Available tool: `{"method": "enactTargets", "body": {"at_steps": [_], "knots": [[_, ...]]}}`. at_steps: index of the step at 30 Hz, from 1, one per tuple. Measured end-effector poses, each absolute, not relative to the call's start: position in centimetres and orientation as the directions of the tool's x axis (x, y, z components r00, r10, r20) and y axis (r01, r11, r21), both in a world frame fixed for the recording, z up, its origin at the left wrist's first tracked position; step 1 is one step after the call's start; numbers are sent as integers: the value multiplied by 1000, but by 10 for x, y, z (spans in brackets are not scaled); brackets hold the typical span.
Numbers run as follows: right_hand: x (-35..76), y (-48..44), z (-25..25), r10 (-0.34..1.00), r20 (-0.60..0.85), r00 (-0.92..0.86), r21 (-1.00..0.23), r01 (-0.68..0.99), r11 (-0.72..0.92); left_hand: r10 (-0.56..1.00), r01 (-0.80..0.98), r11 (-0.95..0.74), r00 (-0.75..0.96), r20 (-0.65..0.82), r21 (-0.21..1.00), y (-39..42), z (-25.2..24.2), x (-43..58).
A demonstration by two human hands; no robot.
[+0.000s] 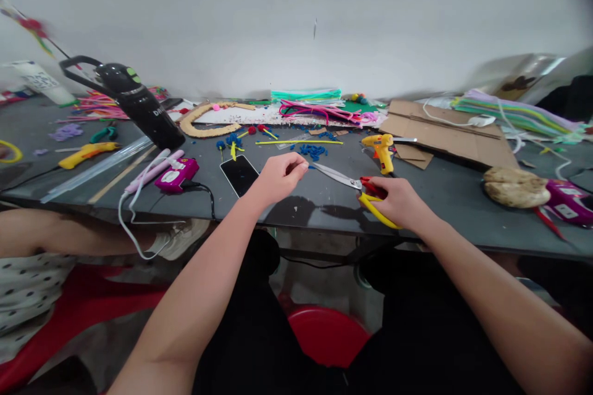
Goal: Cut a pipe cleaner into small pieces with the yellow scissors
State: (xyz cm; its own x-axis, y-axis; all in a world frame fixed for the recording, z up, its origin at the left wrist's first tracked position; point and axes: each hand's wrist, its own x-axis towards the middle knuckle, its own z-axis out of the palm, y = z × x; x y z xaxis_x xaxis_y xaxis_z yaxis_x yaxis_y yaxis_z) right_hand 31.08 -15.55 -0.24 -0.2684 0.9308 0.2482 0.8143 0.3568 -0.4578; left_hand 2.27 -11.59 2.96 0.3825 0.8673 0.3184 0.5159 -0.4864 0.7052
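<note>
My right hand [399, 200] is wrapped round the red and yellow handles of a pair of scissors [337, 175]. The blades point left, their tips close to the fingers of my left hand [283, 174]. Those fingers are pinched together, and whatever lies between them is too small or hidden to name. Just beyond the blades lies a pile of short blue pieces [313, 151]. Behind it rests a yellow pipe cleaner [299, 142]. A phone [239, 175] lies by my left wrist, with blue fuzzy pieces [235, 143] at its far edge.
A yellow glue gun [382, 149] stands beyond my right hand, near flat cardboard [440, 129]. Leftward are a black tumbler [148, 111], a purple box with cables [176, 175] and another yellow glue gun [88, 154]. Pipe cleaner bundles [306, 95] lie along the wall. Someone's leg [69, 233] shows at left.
</note>
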Motion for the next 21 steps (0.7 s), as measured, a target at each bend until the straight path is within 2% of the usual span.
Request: {"method": "enactTargets", "body": {"at_steps": [21], "knots": [[312,-153,-7,939,255,-230,-440,837,324,877,535,-468,382,292,704,-116,29,24]]}}
